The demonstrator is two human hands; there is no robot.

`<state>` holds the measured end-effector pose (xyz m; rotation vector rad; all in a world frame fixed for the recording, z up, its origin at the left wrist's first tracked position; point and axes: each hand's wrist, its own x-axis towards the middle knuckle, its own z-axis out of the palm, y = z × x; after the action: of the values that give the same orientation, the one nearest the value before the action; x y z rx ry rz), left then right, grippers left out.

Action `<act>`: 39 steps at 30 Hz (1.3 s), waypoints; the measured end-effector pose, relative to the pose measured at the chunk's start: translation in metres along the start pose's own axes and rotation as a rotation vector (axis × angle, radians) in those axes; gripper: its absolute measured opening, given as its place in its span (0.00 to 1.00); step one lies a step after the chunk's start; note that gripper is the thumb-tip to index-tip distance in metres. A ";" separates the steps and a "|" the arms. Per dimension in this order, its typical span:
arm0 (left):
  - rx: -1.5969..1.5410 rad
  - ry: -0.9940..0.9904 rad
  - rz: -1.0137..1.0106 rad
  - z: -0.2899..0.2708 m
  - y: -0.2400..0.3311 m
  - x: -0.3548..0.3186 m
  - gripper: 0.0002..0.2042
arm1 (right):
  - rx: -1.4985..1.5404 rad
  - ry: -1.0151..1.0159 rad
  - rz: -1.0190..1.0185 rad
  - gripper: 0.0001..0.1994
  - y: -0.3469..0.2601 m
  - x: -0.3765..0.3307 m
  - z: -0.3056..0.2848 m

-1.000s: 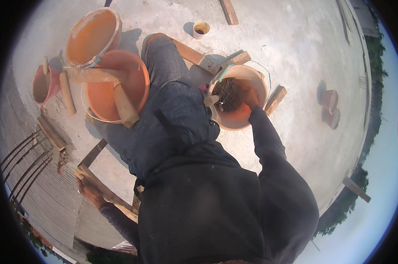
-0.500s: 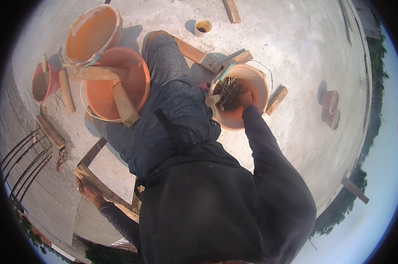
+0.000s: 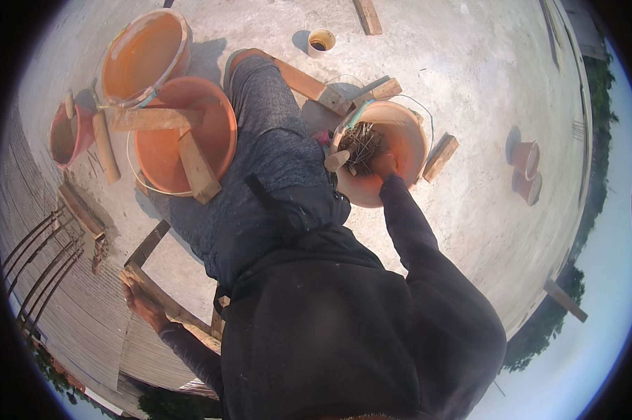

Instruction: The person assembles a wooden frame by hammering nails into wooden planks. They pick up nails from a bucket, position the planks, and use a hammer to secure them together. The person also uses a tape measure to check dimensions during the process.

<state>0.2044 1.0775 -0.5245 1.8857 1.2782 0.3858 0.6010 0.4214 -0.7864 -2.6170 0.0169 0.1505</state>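
Observation:
My right hand [image 3: 384, 166] reaches down inside an orange bucket [image 3: 408, 133], against a heap of nails [image 3: 360, 145]. Its fingertips are hard to make out there. A wooden handle [image 3: 337, 160] sticks out over the bucket's left rim, its other end among the nails. Off to the lower left, my left hand [image 3: 142, 308] grips a timber piece [image 3: 158, 295] near its corner with another board [image 3: 148, 243], fingers curled round the outer edge.
Two large orange basins [image 3: 144, 59] overlap at upper left, with wood offcuts [image 3: 198, 168] across the nearer one. A small red bucket [image 3: 83, 140] stands further left. Bent steel bars [image 3: 39, 259] jut in at the left. Wood blocks [image 3: 439, 157] lie around the nail bucket.
My right hand has shifted slightly left inside the bucket, toward the nails, and its forearm has moved with it. The left hand stays on the timber.

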 end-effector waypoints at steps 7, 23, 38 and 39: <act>0.016 -0.008 -0.018 -0.004 -0.011 0.004 0.30 | 0.023 0.047 0.038 0.15 0.009 0.004 -0.002; 0.189 -0.087 0.201 -0.007 -0.012 0.001 0.32 | 0.115 0.306 0.128 0.15 -0.024 0.019 0.015; 0.231 -0.096 0.238 -0.015 -0.024 0.000 0.30 | -0.131 0.254 -0.027 0.22 0.050 0.030 0.060; 0.262 -0.088 0.239 -0.015 -0.023 -0.001 0.29 | -0.090 0.243 -0.057 0.22 0.049 0.030 0.058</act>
<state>0.1799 1.0871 -0.5324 2.2614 1.0895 0.2634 0.6231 0.4081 -0.8645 -2.7065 0.0211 -0.1917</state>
